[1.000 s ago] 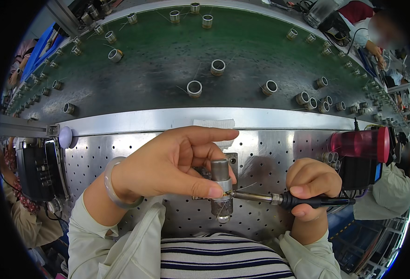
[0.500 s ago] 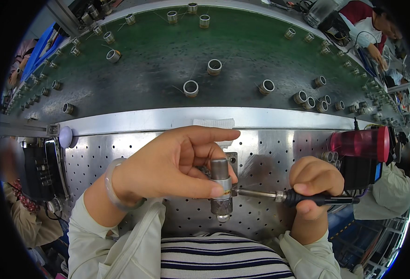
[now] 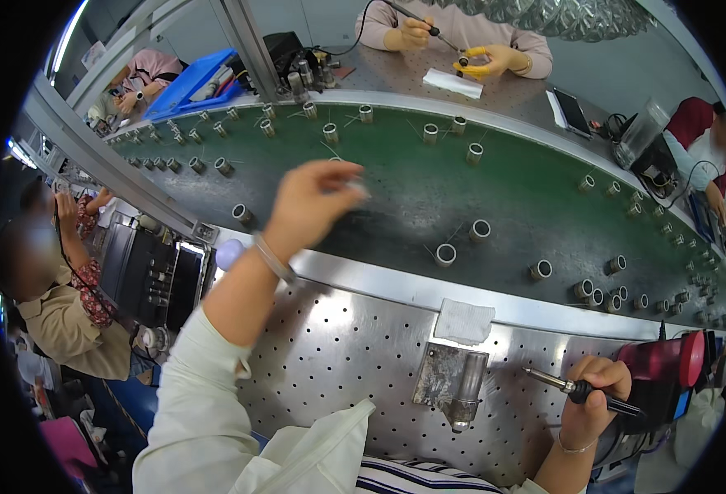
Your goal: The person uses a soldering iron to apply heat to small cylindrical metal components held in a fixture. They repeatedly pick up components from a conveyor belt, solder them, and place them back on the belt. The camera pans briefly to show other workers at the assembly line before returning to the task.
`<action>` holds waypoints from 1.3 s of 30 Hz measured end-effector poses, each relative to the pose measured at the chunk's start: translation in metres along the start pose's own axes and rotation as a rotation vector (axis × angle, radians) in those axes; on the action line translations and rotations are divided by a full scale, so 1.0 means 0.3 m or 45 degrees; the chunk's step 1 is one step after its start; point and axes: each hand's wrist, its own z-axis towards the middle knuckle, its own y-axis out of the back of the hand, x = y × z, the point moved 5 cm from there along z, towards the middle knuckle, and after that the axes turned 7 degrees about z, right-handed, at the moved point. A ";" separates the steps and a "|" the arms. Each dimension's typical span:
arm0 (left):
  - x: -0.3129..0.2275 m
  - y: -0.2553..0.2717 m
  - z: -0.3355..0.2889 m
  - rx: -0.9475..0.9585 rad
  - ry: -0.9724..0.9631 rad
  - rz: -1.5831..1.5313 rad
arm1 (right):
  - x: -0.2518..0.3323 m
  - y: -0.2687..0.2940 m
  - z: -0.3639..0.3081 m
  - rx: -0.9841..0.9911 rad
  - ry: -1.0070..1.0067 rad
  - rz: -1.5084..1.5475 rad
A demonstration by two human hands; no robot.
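Gripping soldering iron (image 3: pixel 581 392), right hand (image 3: pixel 598 395) near fixture (image 3: pixel 441 377); left hand (image 3: pixel 313 202), narrow-fingered, contents unclear, above belt (image 3: pixel 400 206) with metal rings (image 3: pixel 445 261)

The head-mounted fisheye camera looks forward and down from above and behind the left fingers (image 3: pixel 330 168) and right fingers (image 3: pixel 606 375), at close range. Coverage: table (image 3: pixel 346 354) beneath the right fingers, belt (image 3: pixel 400 202) beneath and beyond the left.

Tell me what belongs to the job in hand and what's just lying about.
Likely in the job:
- black-handled metal soldering iron, in the right hand
- grey metal cylinder
- short silvery metal rings on the dark green belt

Probably just lying about:
- folded white sheet
- pinkish-red cylinder
- lavender rounded object
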 end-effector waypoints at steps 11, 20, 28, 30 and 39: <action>0.168 0.408 0.126 -0.495 -0.181 1.254 | -0.040 -0.010 0.009 0.083 -0.100 0.069; 0.024 0.052 0.122 -0.067 -0.385 1.047 | -0.053 0.008 -0.016 -0.005 -0.037 0.078; 0.154 0.247 0.118 -0.090 -0.052 1.242 | -0.047 -0.029 -0.013 0.112 -0.143 0.129; 0.039 0.182 0.077 -0.210 -0.231 1.483 | -0.036 -0.021 -0.014 0.103 -0.146 0.114; -0.328 -0.376 -0.002 0.399 -0.571 0.548 | -0.053 0.019 -0.016 0.095 -0.184 0.096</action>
